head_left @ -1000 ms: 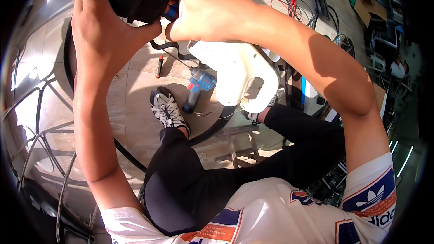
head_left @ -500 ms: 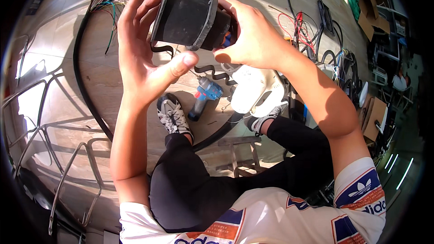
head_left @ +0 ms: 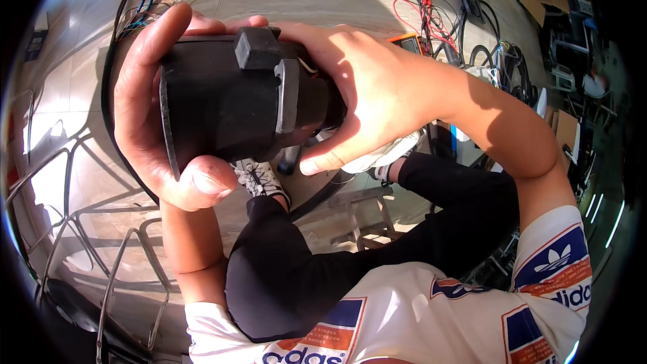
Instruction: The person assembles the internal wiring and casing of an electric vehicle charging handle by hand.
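A bulky black plastic housing [head_left: 219, 104], with a raised rim around it and a square block on top, is held up close between both hands. My left hand [head_left: 145, 121] wraps around its wide flanged end, thumb below and fingers behind. At the narrower end, my right hand [head_left: 377, 87] closes around the housing, its thumb underneath. What lies inside that end is hidden by my palm. Below the housing, the dark handle [head_left: 290, 160] of a power drill shows beside my shoe; the rest of the drill is covered. A white moulded shell [head_left: 387, 154] lies partly behind my right hand.
A small wooden stool [head_left: 371, 212] stands between my legs. Bent metal tubing [head_left: 108, 222] is at the left. A thick black cable [head_left: 108, 87] curves along the tiled floor. An orange-edged meter [head_left: 408, 42] and red and black leads [head_left: 431, 20] lie at the far right.
The housing has come nearer and lower, shifting left and turning slightly so its block faces me more. Both hands moved with it, and the left thumb now presses near its rim.
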Available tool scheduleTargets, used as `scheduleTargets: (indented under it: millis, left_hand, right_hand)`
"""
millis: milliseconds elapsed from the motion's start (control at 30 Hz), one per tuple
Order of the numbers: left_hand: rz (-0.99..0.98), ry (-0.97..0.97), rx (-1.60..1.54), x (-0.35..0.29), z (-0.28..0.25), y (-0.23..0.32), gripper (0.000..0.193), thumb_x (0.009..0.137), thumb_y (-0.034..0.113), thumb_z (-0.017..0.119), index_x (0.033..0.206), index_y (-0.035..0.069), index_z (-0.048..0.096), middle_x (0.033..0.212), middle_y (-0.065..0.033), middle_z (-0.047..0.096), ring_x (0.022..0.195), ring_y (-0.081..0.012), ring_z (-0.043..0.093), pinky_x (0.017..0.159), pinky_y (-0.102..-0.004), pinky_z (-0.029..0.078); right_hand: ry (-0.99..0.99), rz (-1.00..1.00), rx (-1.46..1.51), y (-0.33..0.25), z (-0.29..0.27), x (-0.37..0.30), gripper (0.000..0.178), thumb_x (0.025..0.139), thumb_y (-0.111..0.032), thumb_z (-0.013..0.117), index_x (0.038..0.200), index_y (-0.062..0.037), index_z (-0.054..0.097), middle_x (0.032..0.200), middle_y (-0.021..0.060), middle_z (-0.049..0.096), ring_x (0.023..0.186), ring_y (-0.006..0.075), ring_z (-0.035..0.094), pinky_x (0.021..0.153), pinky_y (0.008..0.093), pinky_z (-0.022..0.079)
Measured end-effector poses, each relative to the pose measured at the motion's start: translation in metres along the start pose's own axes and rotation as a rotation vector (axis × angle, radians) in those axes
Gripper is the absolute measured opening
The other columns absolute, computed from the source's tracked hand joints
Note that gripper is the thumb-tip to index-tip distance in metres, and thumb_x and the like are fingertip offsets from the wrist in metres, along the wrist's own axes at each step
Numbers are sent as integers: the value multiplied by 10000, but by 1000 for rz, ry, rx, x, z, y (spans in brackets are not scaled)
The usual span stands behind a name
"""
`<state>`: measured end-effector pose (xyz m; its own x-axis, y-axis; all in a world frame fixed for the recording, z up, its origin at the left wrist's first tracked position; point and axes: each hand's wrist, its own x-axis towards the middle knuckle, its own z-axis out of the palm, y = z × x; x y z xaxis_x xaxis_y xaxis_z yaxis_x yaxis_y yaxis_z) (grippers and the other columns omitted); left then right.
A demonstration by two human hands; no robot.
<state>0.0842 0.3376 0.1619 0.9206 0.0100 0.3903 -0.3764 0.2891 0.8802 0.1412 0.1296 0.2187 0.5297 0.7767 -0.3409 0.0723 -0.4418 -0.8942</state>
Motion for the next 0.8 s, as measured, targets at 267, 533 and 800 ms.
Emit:
scheduleTargets:
  millis: [267,533,800]
  left_hand:
    - [230,-86,-80,-5,-9,-4,748,859,548,666,1446,165,405,1345,-286,412,1205,-565,511,1015,-669,439]
    - [137,-279,-79,23,-49,8,749,851,515,645,1481,183,411,1401,-311,355,1261,-597,435,1053,-681,384]
    - [126,-473,235,65,-55,20,816,893,490,641,1483,-6,373,1400,-333,407,1229,-578,491,1041,-631,416]
  right_hand:
    - [-164,-38,2,17,-11,-2,706,619,-286,917,1156,28,586,972,170,696,900,256,685,805,353,539]
    - [-69,135,-78,-2,3,13,257,656,-86,731,856,34,623,657,136,636,610,238,617,609,367,488]
    - [10,71,-98,4,-1,14,219,699,-121,736,785,56,639,612,156,621,574,250,634,566,372,488]
